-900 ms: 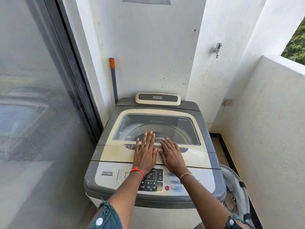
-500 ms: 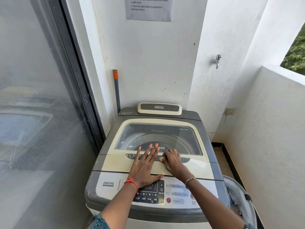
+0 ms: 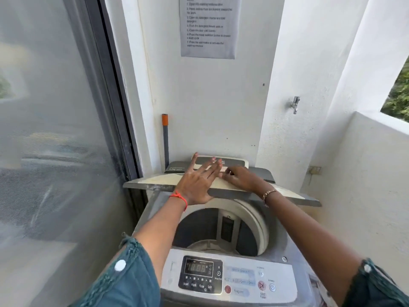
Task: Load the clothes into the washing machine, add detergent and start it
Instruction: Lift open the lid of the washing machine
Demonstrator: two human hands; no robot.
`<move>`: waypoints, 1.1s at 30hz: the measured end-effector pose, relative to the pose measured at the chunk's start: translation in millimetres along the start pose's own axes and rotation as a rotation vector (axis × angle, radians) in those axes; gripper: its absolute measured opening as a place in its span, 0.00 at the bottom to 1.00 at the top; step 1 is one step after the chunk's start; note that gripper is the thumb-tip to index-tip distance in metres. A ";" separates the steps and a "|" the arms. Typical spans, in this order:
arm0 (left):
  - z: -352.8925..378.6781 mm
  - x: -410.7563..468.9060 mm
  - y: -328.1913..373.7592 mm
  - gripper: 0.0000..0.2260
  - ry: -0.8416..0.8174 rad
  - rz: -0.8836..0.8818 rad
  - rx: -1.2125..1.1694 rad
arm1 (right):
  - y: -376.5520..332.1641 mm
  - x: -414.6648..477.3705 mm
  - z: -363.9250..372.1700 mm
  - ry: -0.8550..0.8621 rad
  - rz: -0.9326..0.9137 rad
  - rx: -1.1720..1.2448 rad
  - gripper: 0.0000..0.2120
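- The washing machine (image 3: 221, 273) is a top-loader standing in a narrow nook between a glass door (image 3: 55, 140) on the left and a white wall (image 3: 365, 185) on the right, its back against the wall that carries a printed notice (image 3: 209, 26).
- Its lid (image 3: 155, 182) is raised and folded, with the long edge running left to right across the view above the open drum (image 3: 212, 231); the drum looks empty from here.
- The control panel (image 3: 230, 278) sits nearest the person, its display lit.
- The left hand (image 3: 199, 180) lies flat with fingers spread on the top of the lid, the palm wrapping its front edge.
- The right hand (image 3: 243, 177) rests just beside it with fingers curled over the lid; I cannot tell how tightly it grips.
- The clothes are barely in view: a bag or basket (image 3: 318, 286) at the lower right edge, beside the machine, is likely where they are.
- Judged from this, the lid hinges away from the person, so it needs pushing back towards the wall; the load then lies down and to the right, nearer the right hand.
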State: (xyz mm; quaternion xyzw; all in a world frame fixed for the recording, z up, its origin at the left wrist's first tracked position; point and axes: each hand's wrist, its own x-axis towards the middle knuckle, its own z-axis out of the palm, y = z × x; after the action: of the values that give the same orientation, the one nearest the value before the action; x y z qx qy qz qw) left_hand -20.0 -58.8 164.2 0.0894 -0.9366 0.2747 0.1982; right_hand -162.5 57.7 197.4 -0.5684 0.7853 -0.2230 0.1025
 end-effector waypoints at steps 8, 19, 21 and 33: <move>-18.8 65.7 -47.6 0.47 0.071 -0.102 0.031 | -10.1 4.4 -20.2 0.425 -0.070 -0.476 0.37; -13.7 134.6 -79.7 0.48 0.120 -0.400 -0.028 | -0.3 84.7 -56.5 0.644 0.086 -0.486 0.35; -8.8 145.3 -83.8 0.48 0.121 -0.406 -0.042 | 4.7 99.4 -61.5 0.664 0.084 -0.509 0.37; 23.3 201.9 -104.8 0.42 0.115 -0.496 -0.117 | 37.8 158.9 -89.0 0.596 -0.032 -0.536 0.44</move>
State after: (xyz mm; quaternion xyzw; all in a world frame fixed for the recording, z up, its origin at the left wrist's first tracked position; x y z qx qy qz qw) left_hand -181.4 -170.8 281.4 0.2891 -0.8876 0.1678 0.3171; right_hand -284.3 -61.1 272.8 -0.4975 0.8022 -0.1666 -0.2850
